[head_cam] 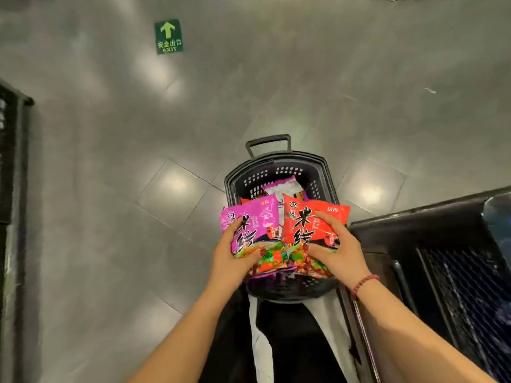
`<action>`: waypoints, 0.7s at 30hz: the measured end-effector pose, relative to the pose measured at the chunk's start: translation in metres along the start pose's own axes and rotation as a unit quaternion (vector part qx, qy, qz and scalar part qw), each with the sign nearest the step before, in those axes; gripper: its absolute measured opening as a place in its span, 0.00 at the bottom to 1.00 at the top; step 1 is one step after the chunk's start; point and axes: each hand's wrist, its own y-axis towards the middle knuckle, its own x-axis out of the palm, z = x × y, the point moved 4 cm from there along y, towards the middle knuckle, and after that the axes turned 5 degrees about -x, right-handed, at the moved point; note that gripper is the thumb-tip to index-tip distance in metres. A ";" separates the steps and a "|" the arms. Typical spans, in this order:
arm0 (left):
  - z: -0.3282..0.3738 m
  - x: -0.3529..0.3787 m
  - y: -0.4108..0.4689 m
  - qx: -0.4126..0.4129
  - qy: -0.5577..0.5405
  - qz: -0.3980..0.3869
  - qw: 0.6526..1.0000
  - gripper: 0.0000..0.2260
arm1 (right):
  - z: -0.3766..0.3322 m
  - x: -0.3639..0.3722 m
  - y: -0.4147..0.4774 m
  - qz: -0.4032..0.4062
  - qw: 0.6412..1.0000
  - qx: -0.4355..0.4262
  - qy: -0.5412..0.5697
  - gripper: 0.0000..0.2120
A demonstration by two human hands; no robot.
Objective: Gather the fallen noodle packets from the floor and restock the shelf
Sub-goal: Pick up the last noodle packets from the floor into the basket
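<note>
A black plastic basket (323, 172) with a pull handle stands on the floor in front of me. My left hand (231, 258) grips a purple noodle packet (255, 217) above the basket's near side. My right hand (338, 250) grips a red noodle packet (309, 217) beside it; a beaded bracelet is on that wrist. The two packets touch edge to edge. More packets lie in the basket under them, one of them silver and pink (282, 186), mostly hidden.
A dark shelf unit (442, 244) with a wire-mesh base stands close on my right. Another dark shelf edge (13, 161) runs along the far left. Grey floor tiles spread ahead, with a green exit sticker (168, 36) on them.
</note>
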 end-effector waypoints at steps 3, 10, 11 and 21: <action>-0.019 0.017 0.061 -0.029 0.007 0.004 1.000 0.34 | 0.027 0.002 0.057 -0.012 0.999 0.013 -0.037 0.33; -0.063 0.048 0.207 -0.009 0.115 0.028 0.993 0.35 | 0.115 0.026 0.190 -0.031 0.995 0.041 -0.082 0.35; -0.071 0.053 0.225 -0.008 0.120 0.035 0.992 0.35 | 0.129 0.031 0.207 -0.031 0.995 0.036 -0.091 0.35; -0.153 0.081 0.335 -0.024 0.172 0.047 0.984 0.33 | 0.238 0.073 0.305 -0.070 0.989 0.005 -0.127 0.35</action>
